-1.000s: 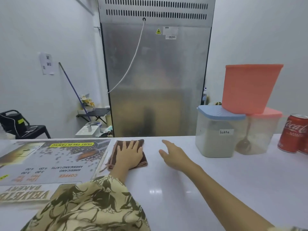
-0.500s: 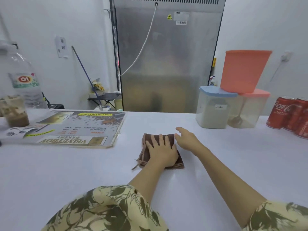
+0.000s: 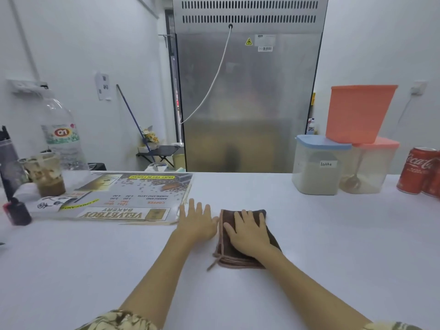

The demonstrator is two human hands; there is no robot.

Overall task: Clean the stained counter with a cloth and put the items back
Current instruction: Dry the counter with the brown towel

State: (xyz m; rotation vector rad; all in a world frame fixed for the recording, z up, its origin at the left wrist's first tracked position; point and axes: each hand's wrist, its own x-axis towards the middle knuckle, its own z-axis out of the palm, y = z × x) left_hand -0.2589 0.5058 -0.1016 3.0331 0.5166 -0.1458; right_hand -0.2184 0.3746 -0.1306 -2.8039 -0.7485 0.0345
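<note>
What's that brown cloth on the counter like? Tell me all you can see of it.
The brown cloth is folded into a thick pad with paler stitched edges and a loose thread trailing at its near left corner. It looks like soft towelling. It lies flat on the white counter. The right hand presses flat on top; the left hand rests beside its left edge.

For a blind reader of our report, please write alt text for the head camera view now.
The person's right hand presses flat on a folded brown cloth on a white counter; the left hand lies flat beside it. A menu sheet, an iced coffee cup and a water bottle stand left, storage containers and cola cans right.
</note>
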